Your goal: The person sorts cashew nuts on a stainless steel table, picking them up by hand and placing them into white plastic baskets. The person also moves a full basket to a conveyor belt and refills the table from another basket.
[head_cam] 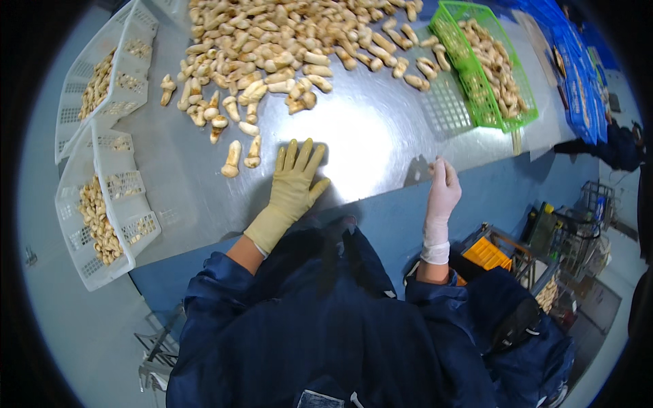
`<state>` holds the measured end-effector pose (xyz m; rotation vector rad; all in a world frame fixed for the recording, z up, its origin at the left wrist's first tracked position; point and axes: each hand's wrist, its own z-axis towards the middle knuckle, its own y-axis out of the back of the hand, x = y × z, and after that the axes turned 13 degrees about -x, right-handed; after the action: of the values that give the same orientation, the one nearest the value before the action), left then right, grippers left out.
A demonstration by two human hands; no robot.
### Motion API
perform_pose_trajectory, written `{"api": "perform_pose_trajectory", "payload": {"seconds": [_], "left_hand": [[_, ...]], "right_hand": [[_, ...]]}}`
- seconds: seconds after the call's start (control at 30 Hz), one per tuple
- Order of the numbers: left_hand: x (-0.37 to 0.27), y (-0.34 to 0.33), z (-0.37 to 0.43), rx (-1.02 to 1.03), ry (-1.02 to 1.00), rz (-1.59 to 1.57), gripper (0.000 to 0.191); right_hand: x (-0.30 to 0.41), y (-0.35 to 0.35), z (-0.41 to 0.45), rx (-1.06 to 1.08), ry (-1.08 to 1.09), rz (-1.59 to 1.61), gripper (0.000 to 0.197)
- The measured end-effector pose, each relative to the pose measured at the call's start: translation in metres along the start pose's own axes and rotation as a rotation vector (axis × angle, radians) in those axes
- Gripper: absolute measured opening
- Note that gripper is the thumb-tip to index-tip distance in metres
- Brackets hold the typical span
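My left hand (296, 178), in a pale yellow rubber glove, rests palm down near the front edge of the metal table (189, 178). Its fingers are spread and hold nothing. Two thick-stemmed mushrooms, one (232, 160) beside another (253, 153), lie to its left. My right hand (444, 191) wears a thin white glove and hovers around the table's front edge. Its fingers are curled together, with no object visible in them. Beyond both hands spreads a large heap of matsutake-like mushrooms (265, 46), brown-stained and pale.
A green plastic basket (465, 71) of mushrooms stands at the right. Two white perforated baskets, one far (116, 61) and one near (104, 188), hold smaller pieces at the left. Blue packaging (576, 76) lies far right. A person (530, 326) in dark clothing is close by at lower right.
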<state>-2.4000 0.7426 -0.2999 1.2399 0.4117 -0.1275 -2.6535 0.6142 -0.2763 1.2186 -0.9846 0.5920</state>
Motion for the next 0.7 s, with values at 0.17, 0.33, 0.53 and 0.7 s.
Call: {"api": "perform_pose_trajectory", "payload": {"seconds": [0.17,0.33,0.53,0.7], "left_hand": [[0.008,-0.027,0.037,-0.155,-0.111,0.104,0.05],[-0.048,-0.012,0.08,-0.488,-0.06,-0.169,0.02],[-0.205,-0.075,-0.022,-0.159,-0.029,-0.318,0.019],[-0.332,-0.149,-0.11,0.412,-0.215,-0.331,0.02]], "right_hand": [[-0.037,0.036,-0.033,-0.059,-0.378,0.117,0.025],[-0.145,0.102,-0.061,-0.205,-0.509,0.074,0.033],[-0.218,0.244,-0.148,-0.294,-0.524,-0.096,0.044],[-0.249,0.329,-0.17,-0.399,-0.472,-0.33,0.031]]}}
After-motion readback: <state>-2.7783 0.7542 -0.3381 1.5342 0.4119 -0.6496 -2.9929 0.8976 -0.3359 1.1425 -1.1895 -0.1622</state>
